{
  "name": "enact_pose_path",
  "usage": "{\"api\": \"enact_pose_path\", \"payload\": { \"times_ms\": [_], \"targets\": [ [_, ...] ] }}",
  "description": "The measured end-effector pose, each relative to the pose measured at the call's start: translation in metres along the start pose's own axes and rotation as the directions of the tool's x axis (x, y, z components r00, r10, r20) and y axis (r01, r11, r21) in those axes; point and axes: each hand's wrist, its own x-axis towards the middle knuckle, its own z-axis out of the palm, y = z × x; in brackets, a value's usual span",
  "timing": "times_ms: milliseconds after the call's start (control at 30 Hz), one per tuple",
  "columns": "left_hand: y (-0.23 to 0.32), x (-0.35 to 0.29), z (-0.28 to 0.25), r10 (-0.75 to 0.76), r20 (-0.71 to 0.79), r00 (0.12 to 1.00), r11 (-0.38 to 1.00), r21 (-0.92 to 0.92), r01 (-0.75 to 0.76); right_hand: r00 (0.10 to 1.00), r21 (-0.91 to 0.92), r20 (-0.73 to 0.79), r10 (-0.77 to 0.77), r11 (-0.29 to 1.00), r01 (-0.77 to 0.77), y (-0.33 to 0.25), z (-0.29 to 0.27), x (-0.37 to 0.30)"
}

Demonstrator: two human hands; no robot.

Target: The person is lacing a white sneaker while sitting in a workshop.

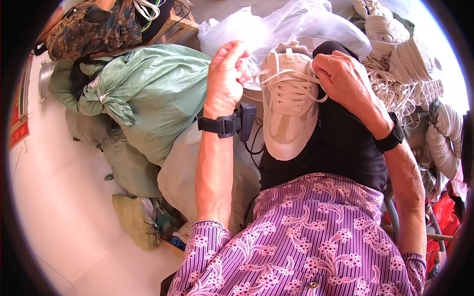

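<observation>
A cream sneaker (290, 135) rests on my lap against the black trousers, its toe pointing toward me. Its pale flat shoelace (289, 88) is threaded across the tongue in several rows. Left of the shoe's top, my left hand (228, 74) is closed in a pinch on a lace end that stretches over from the shoe. My right hand (343, 79) is closed at the opposite side of the collar, its fingertips pinching the other part of the lace. Black straps circle both wrists, and a dark box (247, 121) is fixed to the left one.
A tied green woven sack (163, 93) bulges on the left, with more bags (128, 165) below it. White plastic bags (281, 27) lie beyond the shoe. Bundles of pale laces (414, 64) are heaped at the right. Another person's patterned clothing (94, 29) shows at the far left.
</observation>
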Motion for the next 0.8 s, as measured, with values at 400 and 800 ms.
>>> {"api": "enact_pose_path", "payload": {
  "times_ms": [400,800],
  "targets": [
    [-0.008,-0.007,0.01,-0.144,0.014,0.989,0.91,0.395,0.127,0.999,0.107,-0.004,0.042,0.993,-0.041,0.0,0.009,0.007],
    [-0.005,-0.012,0.003,-0.154,0.033,0.988,0.863,0.492,0.118,0.999,0.071,-0.024,-0.022,0.997,0.023,0.001,0.009,0.009]
  ]
}}
